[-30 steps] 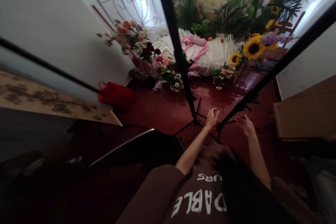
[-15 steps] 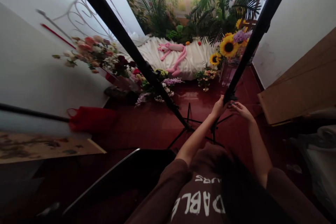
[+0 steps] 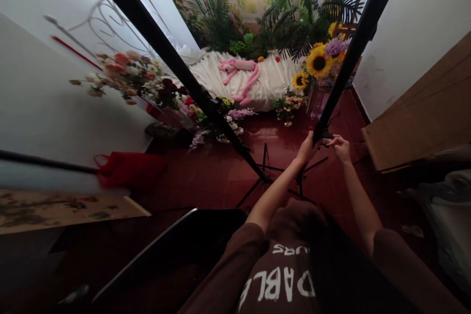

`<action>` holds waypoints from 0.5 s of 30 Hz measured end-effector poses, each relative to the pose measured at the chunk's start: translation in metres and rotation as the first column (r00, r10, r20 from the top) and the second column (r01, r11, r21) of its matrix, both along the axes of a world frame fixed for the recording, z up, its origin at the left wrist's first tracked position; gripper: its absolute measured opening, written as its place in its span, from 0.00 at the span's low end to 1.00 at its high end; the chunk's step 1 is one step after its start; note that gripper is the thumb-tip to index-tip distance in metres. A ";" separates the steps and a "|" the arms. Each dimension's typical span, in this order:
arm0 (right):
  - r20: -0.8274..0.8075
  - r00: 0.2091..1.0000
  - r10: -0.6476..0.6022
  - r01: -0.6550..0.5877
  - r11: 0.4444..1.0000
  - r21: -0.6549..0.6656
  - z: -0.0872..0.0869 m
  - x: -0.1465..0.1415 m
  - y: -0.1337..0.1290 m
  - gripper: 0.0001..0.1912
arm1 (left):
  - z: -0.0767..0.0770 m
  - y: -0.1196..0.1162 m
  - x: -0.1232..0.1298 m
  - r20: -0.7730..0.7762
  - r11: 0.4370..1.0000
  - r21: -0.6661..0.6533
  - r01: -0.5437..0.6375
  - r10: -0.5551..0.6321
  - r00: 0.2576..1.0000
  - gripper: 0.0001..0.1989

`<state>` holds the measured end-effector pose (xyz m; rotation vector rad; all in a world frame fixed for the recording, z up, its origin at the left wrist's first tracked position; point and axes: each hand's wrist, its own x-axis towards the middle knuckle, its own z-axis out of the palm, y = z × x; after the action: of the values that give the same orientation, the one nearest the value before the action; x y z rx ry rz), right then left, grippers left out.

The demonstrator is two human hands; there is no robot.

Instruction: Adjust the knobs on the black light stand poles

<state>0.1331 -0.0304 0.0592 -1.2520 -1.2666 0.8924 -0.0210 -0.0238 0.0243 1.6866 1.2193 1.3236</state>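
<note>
Two black stand poles rise from tripod feet on the red floor. My left hand (image 3: 307, 148) is wrapped around the lower part of the right pole (image 3: 353, 54), just under a clamp. My right hand (image 3: 340, 147) pinches the small knob on that clamp from the right side. The left pole (image 3: 176, 66) slants up to the top left, untouched by either hand. Both sets of tripod legs (image 3: 268, 176) spread out on the floor just below my hands.
A white-draped bed (image 3: 274, 81) with a pink plush toy (image 3: 241, 76) stands ahead, with sunflowers (image 3: 318, 64), flower bunches (image 3: 136, 76) and palms around it. A red bag (image 3: 128, 169) lies left, a wooden board (image 3: 419, 122) right, a dark panel (image 3: 184, 245) near me.
Both hands rose from open above the tripod legs to the right pole. The left hand closed on the pole and the right hand took the clamp knob. My view tilted.
</note>
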 end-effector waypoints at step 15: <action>0.407 0.887 -0.218 0.265 0.962 -0.060 0.030 -0.086 -0.009 0.19 | -0.015 0.011 0.002 -0.022 0.997 0.064 0.043 -0.041 0.999 0.11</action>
<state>0.0473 -0.0393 0.0894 -1.7048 -1.3451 0.5483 -0.0188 -0.0128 0.0092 1.7653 1.1577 1.3360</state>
